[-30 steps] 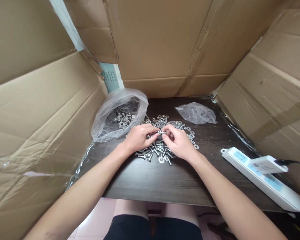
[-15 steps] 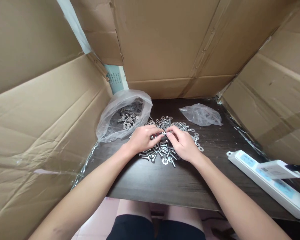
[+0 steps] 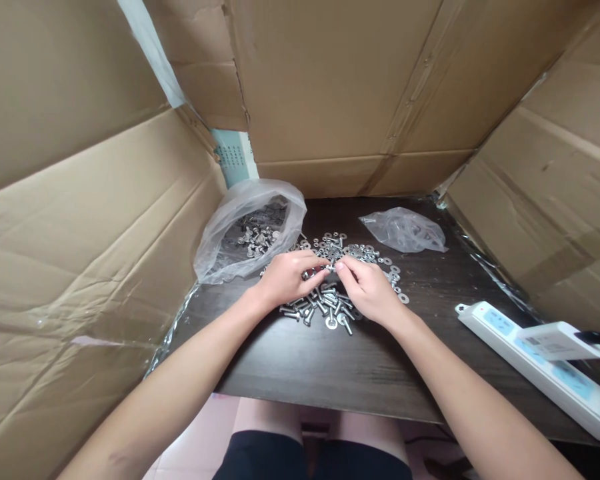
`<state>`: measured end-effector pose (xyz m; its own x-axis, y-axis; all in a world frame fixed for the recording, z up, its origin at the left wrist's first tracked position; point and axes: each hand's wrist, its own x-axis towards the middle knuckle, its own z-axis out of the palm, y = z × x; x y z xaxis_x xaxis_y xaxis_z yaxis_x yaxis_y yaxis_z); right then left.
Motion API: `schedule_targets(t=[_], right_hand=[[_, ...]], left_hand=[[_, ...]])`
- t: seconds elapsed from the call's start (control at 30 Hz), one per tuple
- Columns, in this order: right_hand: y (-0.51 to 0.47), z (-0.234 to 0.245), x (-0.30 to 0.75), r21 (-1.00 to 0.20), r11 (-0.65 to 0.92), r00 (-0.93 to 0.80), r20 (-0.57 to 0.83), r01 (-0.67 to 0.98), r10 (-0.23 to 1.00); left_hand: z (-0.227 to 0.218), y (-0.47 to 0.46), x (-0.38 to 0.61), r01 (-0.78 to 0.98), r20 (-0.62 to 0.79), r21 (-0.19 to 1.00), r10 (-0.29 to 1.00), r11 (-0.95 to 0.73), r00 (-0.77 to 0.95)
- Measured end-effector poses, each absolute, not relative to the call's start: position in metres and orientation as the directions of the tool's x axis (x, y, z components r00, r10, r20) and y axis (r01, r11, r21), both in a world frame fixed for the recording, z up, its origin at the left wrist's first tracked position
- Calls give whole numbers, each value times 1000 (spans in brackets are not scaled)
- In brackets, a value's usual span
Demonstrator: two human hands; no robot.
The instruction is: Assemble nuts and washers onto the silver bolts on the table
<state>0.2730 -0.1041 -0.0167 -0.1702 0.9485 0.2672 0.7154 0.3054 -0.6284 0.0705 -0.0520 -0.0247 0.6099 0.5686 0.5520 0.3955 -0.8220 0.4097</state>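
Note:
Over the pile of metal hardware, my left hand (image 3: 289, 275) pinches a small bolt (image 3: 331, 267) between thumb and fingertips. My right hand (image 3: 373, 288) is closed on the bolt's right end, its thumb and forefinger pressed together. Whether a nut or washer sits between those fingers is too small to make out. Loose bolts (image 3: 325, 305) lie below the hands, on the near side of the pile. Washers (image 3: 387, 262) and nuts spread behind and to the right. My hands hide the pile's middle.
An open plastic bag (image 3: 207, 257) holding metal fasteners stands left of the pile. A smaller plastic bag (image 3: 405, 230) lies back right. The power strip (image 3: 520, 353) with a plugged-in adapter runs along the right side. Cardboard walls (image 3: 340, 87) enclose the dark table (image 3: 310, 367).
My right thumb and forefinger, slightly apart before, have closed together at the bolt's end. My left hand keeps its grip in the same place. The view has shifted slightly.

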Motion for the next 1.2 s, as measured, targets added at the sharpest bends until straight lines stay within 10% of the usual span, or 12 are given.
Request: schedule_targets(t=[1.2], right_hand=[[-107,-16,273,-675,270,-150,232,686,961]], left_hand=[[-24,-51,70,395,575,387,553,-833,603]])
